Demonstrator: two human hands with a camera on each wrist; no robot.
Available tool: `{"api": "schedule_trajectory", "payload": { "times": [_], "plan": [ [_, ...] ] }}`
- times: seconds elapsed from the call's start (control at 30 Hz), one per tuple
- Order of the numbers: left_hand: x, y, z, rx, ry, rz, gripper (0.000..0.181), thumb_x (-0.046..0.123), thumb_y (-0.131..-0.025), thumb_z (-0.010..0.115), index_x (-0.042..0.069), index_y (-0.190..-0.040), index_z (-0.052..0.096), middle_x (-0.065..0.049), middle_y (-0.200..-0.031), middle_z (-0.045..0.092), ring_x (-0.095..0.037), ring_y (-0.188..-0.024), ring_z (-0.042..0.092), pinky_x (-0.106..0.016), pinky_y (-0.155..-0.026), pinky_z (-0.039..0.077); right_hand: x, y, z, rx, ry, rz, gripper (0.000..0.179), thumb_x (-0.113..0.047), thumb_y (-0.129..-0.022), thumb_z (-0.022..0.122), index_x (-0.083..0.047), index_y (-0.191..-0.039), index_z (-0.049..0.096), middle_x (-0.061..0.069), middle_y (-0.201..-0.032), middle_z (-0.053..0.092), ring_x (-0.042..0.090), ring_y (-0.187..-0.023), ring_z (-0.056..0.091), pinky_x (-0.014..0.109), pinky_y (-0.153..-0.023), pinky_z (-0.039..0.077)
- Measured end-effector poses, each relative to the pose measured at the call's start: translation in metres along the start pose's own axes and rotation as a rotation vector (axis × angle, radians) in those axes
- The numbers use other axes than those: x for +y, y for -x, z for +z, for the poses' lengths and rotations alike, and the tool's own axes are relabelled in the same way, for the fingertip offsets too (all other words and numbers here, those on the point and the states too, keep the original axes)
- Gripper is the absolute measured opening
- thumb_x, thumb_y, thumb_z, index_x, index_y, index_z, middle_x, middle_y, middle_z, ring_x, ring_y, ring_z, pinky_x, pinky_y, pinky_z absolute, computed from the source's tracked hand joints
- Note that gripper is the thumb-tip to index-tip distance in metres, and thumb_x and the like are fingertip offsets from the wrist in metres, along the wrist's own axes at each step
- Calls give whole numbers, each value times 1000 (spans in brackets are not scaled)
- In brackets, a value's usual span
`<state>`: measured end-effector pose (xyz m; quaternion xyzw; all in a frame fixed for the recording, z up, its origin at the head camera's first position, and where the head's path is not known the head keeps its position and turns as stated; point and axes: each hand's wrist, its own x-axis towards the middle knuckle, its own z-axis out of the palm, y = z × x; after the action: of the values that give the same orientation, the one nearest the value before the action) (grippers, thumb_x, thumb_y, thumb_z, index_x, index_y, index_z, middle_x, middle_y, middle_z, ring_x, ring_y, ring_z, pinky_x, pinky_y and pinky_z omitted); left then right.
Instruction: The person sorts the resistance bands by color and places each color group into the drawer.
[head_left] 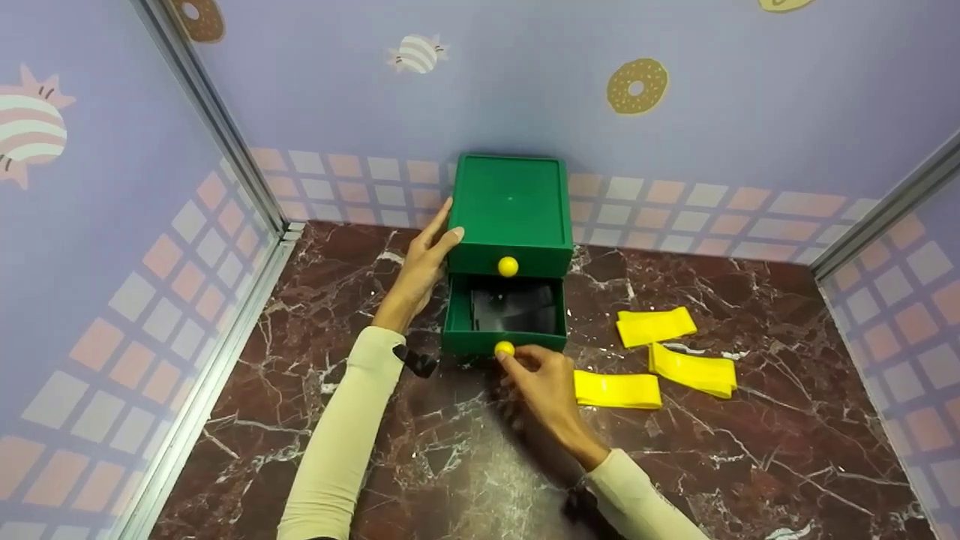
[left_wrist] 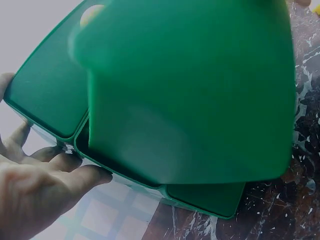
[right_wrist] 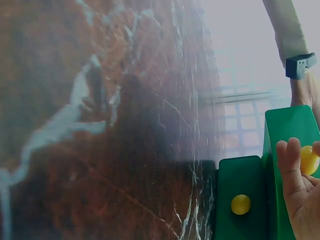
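Head alone shows black contents (head_left: 513,309); left hand (head_left: 421,271) splays against cabinet (head_left: 510,199), right (head_left: 547,386) pinches knob (head_left: 505,347)

Green plastic box-shaped drawer cabinet (head_left: 511,199): one
Green plastic drawers (head_left: 476,260) (head_left: 469,343) (right_wrist: 240,180): three stacked; two closed, the middle one pulled out
Yellow round knobs (head_left: 508,267) (head_left: 505,349) (right_wrist: 240,204): three, one per drawer
Flat black glossy contents (head_left: 517,309) of the middle drawer: number cannot be told
Bright yellow folded bands (head_left: 656,327) (head_left: 694,370) (head_left: 618,389): three
Bare hands (head_left: 420,266) (head_left: 544,379): two, one left, one right
Cream fabric sleeves (head_left: 337,435) (head_left: 645,495): two
Brown ring-shaped doughnut prints (head_left: 637,86) (head_left: 210,22): two, one cut by the edge
Striped wrapped-candy prints (head_left: 418,54) (head_left: 30,124): two, one cut by the edge
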<state>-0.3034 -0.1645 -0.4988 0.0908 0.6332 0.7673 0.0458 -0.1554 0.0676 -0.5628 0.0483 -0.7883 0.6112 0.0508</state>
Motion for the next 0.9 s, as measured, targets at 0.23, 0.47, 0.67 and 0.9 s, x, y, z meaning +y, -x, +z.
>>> {"api": "schedule_trajectory", "payload": {
  "times": [0.23, 0.47, 0.67, 0.9],
  "plan": [
    [1, 0, 1, 9, -23, -1, 72, 43, -110, 67, 41, -174, 34, -4, -181, 26, -32, -136, 64, -44, -100, 59, 5, -18, 5, 32, -5, 16, 28, -36, -101, 84, -9, -101, 85, 11, -76, 79, 38, -60, 75, 37, -50, 60],
    [1, 0, 0, 15, -23, -6, 74, 45, -109, 69, 41, -174, 34, 0, -182, 23, -32, -148, 52, -52, -111, 53, 9, -32, 9, 43, -21, 3, 29, -35, -101, 84, -6, -102, 83, 22, -84, 79, 46, -63, 73, 26, -47, 55],
    [0, -2, 0, 7, 11, -5, 74, 43, -109, 68, 39, -175, 33, 0, -182, 25, -33, -150, 52, -58, -115, 51, 7, -46, 8, 55, 4, -27, 25, -29, -102, 83, -5, -97, 82, 15, -77, 78, 46, -62, 72, 24, -48, 52],
    [0, -2, 2, 22, 14, -1, 74, 40, -110, 69, 37, -175, 34, -2, -180, 29, -30, -137, 62, -45, -104, 58, 8, -59, 7, 66, 9, -16, 23, -26, -100, 84, -3, -96, 83, 4, -74, 77, 43, -66, 76, 26, -51, 57]
  ]
}}
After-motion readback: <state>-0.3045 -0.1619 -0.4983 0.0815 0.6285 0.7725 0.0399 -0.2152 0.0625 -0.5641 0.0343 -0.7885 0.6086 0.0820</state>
